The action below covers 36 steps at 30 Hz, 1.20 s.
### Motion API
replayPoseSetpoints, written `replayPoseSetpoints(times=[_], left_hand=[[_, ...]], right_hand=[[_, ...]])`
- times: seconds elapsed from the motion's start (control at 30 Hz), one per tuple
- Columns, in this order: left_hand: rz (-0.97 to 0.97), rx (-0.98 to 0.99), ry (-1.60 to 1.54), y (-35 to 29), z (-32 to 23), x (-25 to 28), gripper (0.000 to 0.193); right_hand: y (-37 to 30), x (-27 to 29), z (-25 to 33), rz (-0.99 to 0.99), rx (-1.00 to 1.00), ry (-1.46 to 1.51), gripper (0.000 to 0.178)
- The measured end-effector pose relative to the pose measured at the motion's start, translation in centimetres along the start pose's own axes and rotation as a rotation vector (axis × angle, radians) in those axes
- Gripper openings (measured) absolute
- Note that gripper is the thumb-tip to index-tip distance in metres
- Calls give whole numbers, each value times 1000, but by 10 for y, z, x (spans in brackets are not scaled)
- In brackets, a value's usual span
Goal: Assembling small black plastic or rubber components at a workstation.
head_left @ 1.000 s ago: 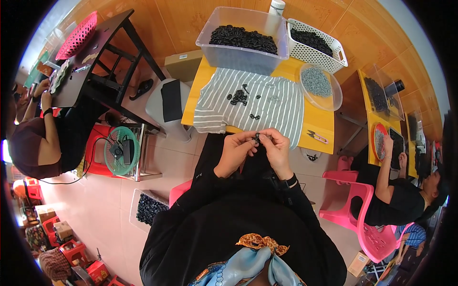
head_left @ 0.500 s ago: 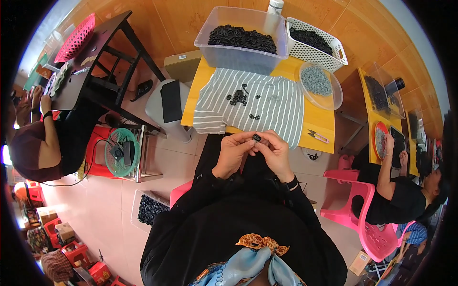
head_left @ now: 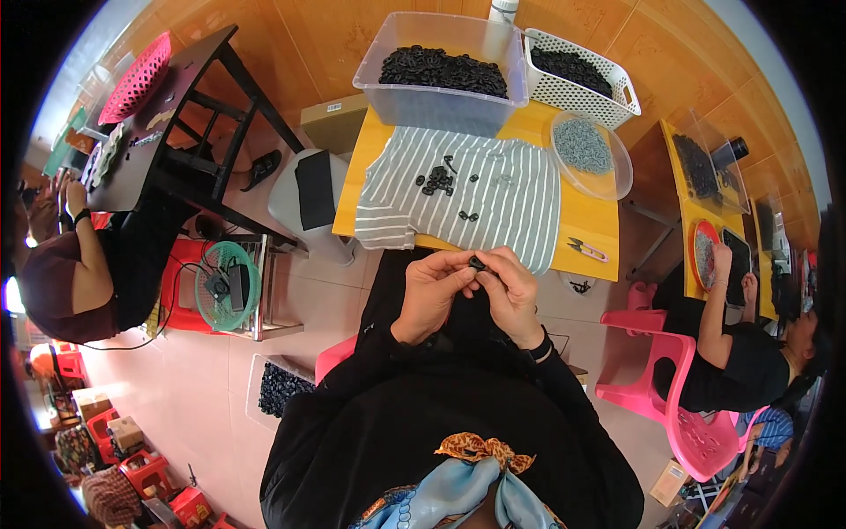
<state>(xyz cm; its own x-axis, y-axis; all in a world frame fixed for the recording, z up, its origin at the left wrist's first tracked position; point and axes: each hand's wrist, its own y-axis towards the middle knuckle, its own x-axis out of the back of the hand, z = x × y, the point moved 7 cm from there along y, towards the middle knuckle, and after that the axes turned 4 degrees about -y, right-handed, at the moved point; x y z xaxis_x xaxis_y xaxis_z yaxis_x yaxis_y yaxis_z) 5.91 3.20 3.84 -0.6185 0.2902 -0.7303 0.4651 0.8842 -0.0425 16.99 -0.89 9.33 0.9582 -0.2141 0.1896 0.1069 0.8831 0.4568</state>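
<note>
A small black part point(head_left: 476, 263), rounded and glossy, is pinched between the fingertips of both hands just in front of the table edge. My left hand point(head_left: 434, 295) closes on it from one side, and my right hand point(head_left: 509, 295) from the other. Ahead of them a grey-and-white striped cloth point(head_left: 511, 220) covers part of the yellow table. On the cloth sits a loose pile of small black parts point(head_left: 435, 181), with a few single ones nearer to me and a faint cluster of small grey pieces point(head_left: 503, 180) to the right. The held part's exact kind is too small to tell.
A clear bin point(head_left: 441, 110) and a white perforated basket point(head_left: 608, 106), both holding black parts, stand at the back. Right of the cloth are a round tub of grey pieces point(head_left: 620, 181) and pink-handled thread snips point(head_left: 589, 249). A grey stool point(head_left: 286, 189) stands left; people work on both sides.
The black part has turned slightly in my fingertips, and my fingers have shifted around it. Both hands stay in nearly the same place.
</note>
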Motion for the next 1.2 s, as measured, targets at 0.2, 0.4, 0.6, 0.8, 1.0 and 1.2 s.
replayPoseSetpoints(times=[0.2, 0.4, 0.6, 0.8, 1.0, 1.2], left_hand=[[9, 10, 7, 0, 1, -4, 21], [-39, 20, 54, -1, 7, 5, 19], [-12, -4, 103, 3, 7, 5, 19], [20, 294, 333, 6, 17, 38, 25], [-45, 232, 281, 5, 7, 46, 26], [-69, 226, 319, 3, 0, 58, 24]], right_hand=[[-1, 2, 10, -34, 34, -53, 27], [-5, -2, 10, -116, 34, -137, 22], [-9, 0, -8, -118, -37, -122, 18], [2, 30, -89, 396, -777, 322, 14], [170, 145, -54, -283, -217, 548, 22], [130, 83, -118, 15, -394, -67, 12]])
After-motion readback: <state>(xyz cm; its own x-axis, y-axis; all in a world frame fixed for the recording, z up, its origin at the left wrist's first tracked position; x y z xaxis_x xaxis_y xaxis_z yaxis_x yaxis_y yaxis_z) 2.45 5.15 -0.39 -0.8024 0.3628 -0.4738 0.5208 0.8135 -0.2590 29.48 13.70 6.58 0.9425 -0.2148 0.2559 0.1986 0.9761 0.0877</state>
